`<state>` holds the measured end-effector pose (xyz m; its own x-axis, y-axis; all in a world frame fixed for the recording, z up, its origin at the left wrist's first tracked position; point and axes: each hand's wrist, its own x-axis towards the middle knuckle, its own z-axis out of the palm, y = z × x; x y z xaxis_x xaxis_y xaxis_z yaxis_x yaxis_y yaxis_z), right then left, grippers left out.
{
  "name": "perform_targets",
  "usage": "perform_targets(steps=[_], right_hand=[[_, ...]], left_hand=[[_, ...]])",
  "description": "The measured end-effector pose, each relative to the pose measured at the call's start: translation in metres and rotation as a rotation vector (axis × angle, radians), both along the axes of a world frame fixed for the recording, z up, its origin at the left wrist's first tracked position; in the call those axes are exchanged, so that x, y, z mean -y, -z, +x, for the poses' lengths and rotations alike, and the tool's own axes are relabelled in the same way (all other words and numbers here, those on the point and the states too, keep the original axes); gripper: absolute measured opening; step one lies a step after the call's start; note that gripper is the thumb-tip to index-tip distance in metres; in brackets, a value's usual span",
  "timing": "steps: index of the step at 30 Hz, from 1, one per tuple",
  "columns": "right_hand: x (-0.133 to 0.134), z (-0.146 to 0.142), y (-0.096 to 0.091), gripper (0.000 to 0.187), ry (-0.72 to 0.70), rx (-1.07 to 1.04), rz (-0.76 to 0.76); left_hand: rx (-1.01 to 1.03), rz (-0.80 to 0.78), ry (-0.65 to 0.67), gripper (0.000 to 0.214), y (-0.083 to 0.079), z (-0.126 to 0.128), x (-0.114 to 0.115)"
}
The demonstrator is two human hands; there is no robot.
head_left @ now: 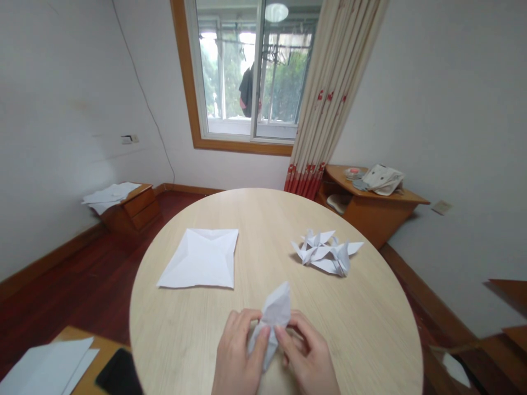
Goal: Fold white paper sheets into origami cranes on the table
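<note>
Near the front of the round table point(263, 214), a folded piece of white paper point(278, 307) is held between both hands, its pointed end tilting up and away. My left hand point(241, 351) pinches its left side with thumb and fingers. My right hand point(307, 351) grips the right side, thumb tip close to the left thumb, other fingers curled behind. Parts of the paper are hidden by the fingers. Beyond, on the right, several folded paper cranes point(329, 252) sit clustered together. On the left lies a square paper sheet point(206, 258) with creases.
At the lower left, paper sheets point(49, 367) and a black phone point(119, 373) rest on a wooden surface beside the table. A small drawer cabinet point(142, 208) stands back left. A corner desk point(370, 211) with a cloth bag point(382, 179) is back right, near the curtain point(329, 93).
</note>
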<state>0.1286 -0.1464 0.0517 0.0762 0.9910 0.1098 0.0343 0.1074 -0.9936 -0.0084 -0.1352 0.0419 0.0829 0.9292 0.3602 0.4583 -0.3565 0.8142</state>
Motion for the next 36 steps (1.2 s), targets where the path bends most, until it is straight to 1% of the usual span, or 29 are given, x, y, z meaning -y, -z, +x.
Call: perform_targets(steps=[2,5,7,9,12,15,17,18,19,21,22,23,24,25,27,30,33,36], right_hand=[[0.002,-0.007,0.003,0.029,0.075,0.021,0.035],[0.003,-0.014,0.005,0.018,0.223,0.138,0.123],[0.001,-0.016,0.006,0.008,0.265,0.222,0.165],[-0.003,-0.015,0.006,0.006,0.281,0.265,0.183],[-0.005,-0.009,0.006,0.009,0.228,0.221,0.185],[-0.003,0.001,0.002,0.01,0.15,0.084,0.198],[0.001,0.009,-0.006,0.02,0.088,0.046,0.201],[0.003,0.013,-0.012,0.025,0.034,0.062,0.215],[0.005,0.017,-0.018,0.024,-0.033,0.097,0.251],[0.007,0.023,-0.03,0.007,-0.186,0.166,0.348],[0.007,0.025,-0.035,0.006,-0.252,0.17,0.387],[0.007,0.026,-0.039,0.009,-0.309,0.155,0.41],[0.007,0.027,-0.041,0.011,-0.354,0.129,0.423],[0.007,0.027,-0.042,0.013,-0.382,0.099,0.426],[0.007,0.028,-0.042,0.015,-0.386,0.066,0.429],[0.008,0.028,-0.039,0.013,-0.327,0.11,0.455],[0.009,0.03,-0.041,0.023,-0.296,0.197,0.541],[0.011,0.032,-0.047,0.038,-0.262,0.301,0.607]], left_hand=[[-0.061,0.052,-0.002,0.014,0.002,0.004,0.001],[-0.104,0.145,0.002,0.012,0.003,0.009,0.001],[-0.121,0.223,0.002,0.012,0.002,0.01,0.0],[-0.133,0.298,-0.005,0.016,-0.001,0.01,-0.001],[-0.092,0.349,0.004,0.018,-0.007,0.005,-0.001],[0.057,0.266,0.115,0.017,-0.013,-0.004,0.0],[0.139,0.208,0.182,0.021,-0.017,-0.011,0.002],[0.151,0.209,0.208,0.026,-0.019,-0.015,0.003],[0.146,0.244,0.247,0.029,-0.021,-0.018,0.004],[0.124,0.369,0.363,0.026,-0.025,-0.021,0.004],[0.125,0.427,0.415,0.019,-0.027,-0.021,0.004],[0.134,0.468,0.453,0.011,-0.029,-0.021,0.003],[0.147,0.494,0.471,0.007,-0.031,-0.021,0.003],[0.155,0.507,0.471,0.01,-0.031,-0.02,0.002],[0.133,0.519,0.475,0.015,-0.032,-0.02,0.0],[0.017,0.547,0.505,0.016,-0.033,-0.022,-0.001],[-0.104,0.562,0.466,0.025,-0.036,-0.024,0.0],[-0.216,0.588,0.451,0.019,-0.039,-0.025,0.002]])
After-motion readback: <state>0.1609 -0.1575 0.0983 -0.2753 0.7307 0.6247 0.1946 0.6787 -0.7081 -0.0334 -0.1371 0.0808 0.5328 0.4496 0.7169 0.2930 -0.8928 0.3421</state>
